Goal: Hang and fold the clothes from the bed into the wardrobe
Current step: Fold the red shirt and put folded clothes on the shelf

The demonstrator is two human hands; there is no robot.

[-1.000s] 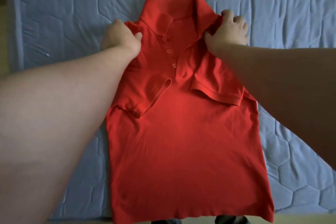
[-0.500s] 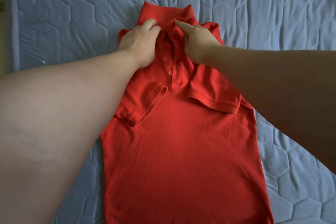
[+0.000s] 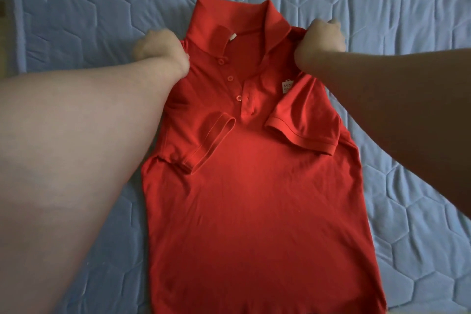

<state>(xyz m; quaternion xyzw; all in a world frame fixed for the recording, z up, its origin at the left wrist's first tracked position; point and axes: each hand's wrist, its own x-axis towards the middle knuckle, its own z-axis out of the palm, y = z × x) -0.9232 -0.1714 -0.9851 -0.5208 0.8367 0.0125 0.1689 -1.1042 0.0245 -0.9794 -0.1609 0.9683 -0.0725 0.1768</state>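
Red polo shirt (image 3: 254, 199) was laid flat, buttons up, on the blue quilted bed cover (image 3: 89, 7), with both sleeves folded inward across the chest. One shoulder was gripped in the curled fingers of the left hand (image 3: 160, 50). The other was gripped likewise by the right hand (image 3: 319, 46).
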